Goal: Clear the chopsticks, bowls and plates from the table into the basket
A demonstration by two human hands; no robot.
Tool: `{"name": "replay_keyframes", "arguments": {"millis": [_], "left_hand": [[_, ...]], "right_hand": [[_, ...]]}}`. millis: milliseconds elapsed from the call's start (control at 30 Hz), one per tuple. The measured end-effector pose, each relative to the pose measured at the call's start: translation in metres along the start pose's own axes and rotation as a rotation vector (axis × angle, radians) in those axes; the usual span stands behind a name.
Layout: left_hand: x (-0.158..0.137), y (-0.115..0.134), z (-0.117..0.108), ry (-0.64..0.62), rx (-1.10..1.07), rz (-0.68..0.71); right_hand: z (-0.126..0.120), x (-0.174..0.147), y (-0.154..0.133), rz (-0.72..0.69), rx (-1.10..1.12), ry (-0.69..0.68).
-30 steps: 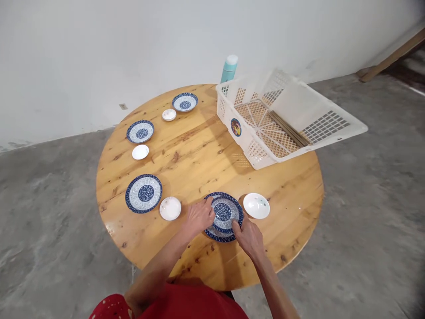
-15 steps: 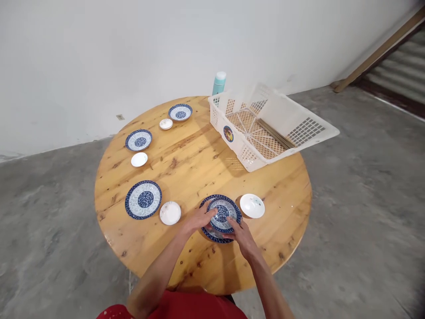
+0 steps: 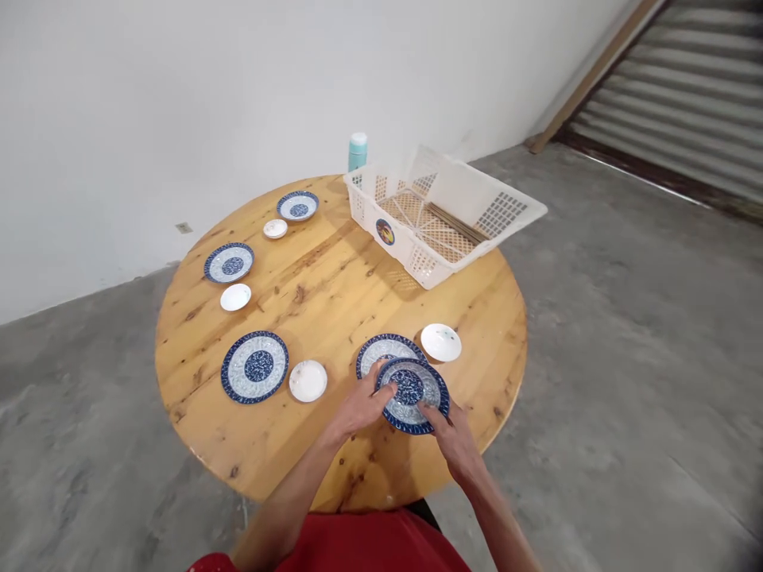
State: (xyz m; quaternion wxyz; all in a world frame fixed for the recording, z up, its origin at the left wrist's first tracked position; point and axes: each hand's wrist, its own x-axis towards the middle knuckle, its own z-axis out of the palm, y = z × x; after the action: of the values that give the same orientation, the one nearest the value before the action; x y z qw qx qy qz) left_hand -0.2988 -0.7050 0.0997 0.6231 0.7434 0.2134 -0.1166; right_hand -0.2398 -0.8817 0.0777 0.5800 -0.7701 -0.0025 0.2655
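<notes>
Left hand point(image 3: 362, 405), narrow grip on the held plate point(image 3: 410, 389); lower plate point(image 3: 385, 347), on the bench point(image 3: 334, 318), more exposed since the held plate shifted nearward, so 2 plates lie offset; white bowl point(image 3: 441, 342), just beside; right hand point(image 3: 456, 435), grip narrow on the held plate's right edge.

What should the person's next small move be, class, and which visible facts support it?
Probably to draw the held blue-and-white plate slightly nearer the body: left hand and right hand grip opposite sides of it, it partly covers the lower blue-and-white plate in this view, and a white bowl sits close beside that one.
</notes>
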Motion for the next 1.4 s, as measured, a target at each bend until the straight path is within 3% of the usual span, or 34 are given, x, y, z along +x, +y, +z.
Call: {"name": "replay_keyframes", "arguments": {"millis": [200,367,467,633,767,900,1067,1400], "left_hand": [[-0.026,-0.005,0.022,-0.077,0.033,-0.061],[-0.03,-0.003,0.069,-0.101,0.085,-0.053],[-0.026,0.008,0.117,-0.089,0.083,-0.055],[-0.019,0.036,0.218,-0.076,0.06,0.077],[-0.019,0.055,0.292,-0.217,0.051,0.017],[-0.014,0.073,0.342,-0.329,0.005,0.036],[0.003,0.095,0.37,-0.365,0.069,0.063],[0.044,0.118,0.384,-0.382,0.078,0.081]], "right_hand": [[-0.009,-0.046,0.016,0.015,0.02,0.079],[-0.052,-0.061,0.042,0.036,0.021,0.087],[-0.1,-0.063,0.06,0.05,0.022,0.097],[-0.205,-0.074,0.087,0.052,-0.058,0.134],[-0.285,-0.096,0.099,0.099,-0.116,0.168],[-0.334,-0.111,0.107,0.147,-0.129,0.242],[-0.362,-0.107,0.111,0.166,-0.064,0.311],[-0.393,-0.075,0.085,0.205,-0.127,0.361]]}}
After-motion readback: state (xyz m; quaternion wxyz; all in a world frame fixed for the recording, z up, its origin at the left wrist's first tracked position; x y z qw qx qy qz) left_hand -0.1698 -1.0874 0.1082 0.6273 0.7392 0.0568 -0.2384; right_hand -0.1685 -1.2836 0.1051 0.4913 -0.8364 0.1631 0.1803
